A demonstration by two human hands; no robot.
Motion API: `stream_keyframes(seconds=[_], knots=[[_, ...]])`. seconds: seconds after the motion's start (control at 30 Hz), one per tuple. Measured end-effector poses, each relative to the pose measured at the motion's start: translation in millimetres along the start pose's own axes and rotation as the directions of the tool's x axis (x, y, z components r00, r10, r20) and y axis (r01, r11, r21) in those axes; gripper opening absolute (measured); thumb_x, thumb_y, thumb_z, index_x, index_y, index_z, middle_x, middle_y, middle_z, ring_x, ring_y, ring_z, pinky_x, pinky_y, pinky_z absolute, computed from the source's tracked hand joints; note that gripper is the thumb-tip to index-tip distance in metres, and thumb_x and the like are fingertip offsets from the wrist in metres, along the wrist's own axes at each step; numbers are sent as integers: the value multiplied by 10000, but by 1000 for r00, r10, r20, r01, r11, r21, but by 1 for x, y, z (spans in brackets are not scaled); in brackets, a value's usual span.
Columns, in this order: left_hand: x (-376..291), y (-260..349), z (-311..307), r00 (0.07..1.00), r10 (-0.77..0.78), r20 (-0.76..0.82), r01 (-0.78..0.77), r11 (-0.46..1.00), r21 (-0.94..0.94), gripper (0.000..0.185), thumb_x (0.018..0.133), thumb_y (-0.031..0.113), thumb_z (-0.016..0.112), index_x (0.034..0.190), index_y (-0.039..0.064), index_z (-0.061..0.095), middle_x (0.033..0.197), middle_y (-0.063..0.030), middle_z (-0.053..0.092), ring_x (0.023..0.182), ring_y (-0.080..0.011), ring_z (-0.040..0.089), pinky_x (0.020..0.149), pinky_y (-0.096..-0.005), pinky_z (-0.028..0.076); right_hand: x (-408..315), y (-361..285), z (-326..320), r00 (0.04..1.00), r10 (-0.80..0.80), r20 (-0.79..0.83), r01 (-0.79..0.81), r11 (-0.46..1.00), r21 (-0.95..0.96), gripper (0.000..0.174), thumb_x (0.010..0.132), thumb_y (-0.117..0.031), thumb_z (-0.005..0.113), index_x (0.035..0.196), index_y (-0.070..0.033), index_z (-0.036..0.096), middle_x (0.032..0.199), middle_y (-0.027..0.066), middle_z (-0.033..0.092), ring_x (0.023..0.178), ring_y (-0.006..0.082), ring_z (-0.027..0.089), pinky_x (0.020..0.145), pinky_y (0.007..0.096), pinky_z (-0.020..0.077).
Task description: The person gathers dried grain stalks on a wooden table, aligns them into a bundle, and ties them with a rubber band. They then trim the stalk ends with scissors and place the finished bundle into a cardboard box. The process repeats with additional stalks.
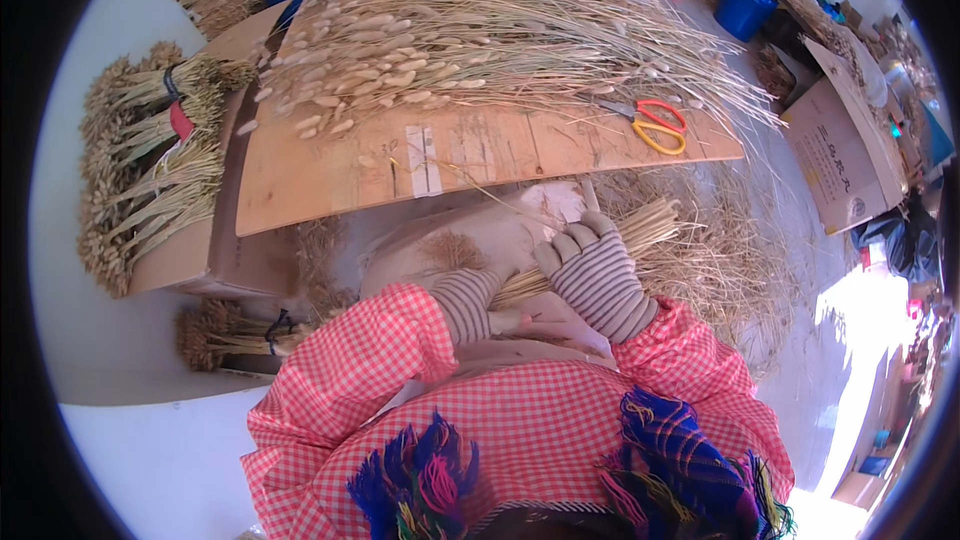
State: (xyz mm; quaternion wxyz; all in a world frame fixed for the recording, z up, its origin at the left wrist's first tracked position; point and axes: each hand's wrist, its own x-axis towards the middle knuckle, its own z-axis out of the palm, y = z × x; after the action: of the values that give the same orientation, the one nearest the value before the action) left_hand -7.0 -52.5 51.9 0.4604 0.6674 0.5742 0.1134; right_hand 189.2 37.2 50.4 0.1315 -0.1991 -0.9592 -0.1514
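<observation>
Over my lap, a bundle of dried stalks (651,227) lies across both hands, its cut ends pointing to the upper right. My left hand (476,304), in a striped glove, is closed round the bundle's lower left part. My right hand (592,270), gloved the same way, grips it farther up with bent fingers. A thin stalk or tie runs from near my right fingers up to the wooden board (337,172). On the board lie many dried bunny-tail grass stems (465,37) and scissors (652,126) with one red and one yellow handle loop.
Tied dried bundles (150,165) rest on a cardboard box (247,255) at the left, with another tied bundle (232,334) below. Loose straw (720,262) litters the floor to the right. A printed cardboard box (840,157) and a blue bucket (745,7) stand at the upper right.
</observation>
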Motion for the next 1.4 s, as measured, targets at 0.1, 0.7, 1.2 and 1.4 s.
stream_keyframes(seconds=[0.1,0.7,1.2,1.4], knots=[[-18,21,-10,801,453,-391,-148,783,604,545,744,299,702,1185,24,537,902,-156,651,872,-387,627,894,-443,463,3,8,-2,997,38,66,-38,999,-9,158,752,-194,600,892,-119,599,831,30,606,809,207,602,792,392,461],[-35,1,-37,637,-108,-763,-634,489,-598,379,948,165,530,1298,40,453,968,-60,596,933,-163,585,848,-329,491,89,-53,-23,967,-10,256,-208,551,808,531,845,-396,613,1242,-47,561,926,147,682,785,258,663,735,353,507],[-67,-21,-63,701,41,-712,-555,658,-509,379,939,140,513,1288,-5,493,1123,-83,589,953,-135,581,856,-297,473,185,-29,-61,988,100,115,-94,-191,977,396,839,-149,606,1181,40,542,931,-1,568,849,75,479,776,223,430],[-94,-31,-77,713,20,-701,-518,689,-507,345,960,183,473,1219,-16,583,1087,-69,645,1035,-136,553,948,-294,415,190,-22,-54,993,63,101,-95,-90,991,384,802,-85,540,1158,59,549,926,15,602,854,90,531,792,242,459]])
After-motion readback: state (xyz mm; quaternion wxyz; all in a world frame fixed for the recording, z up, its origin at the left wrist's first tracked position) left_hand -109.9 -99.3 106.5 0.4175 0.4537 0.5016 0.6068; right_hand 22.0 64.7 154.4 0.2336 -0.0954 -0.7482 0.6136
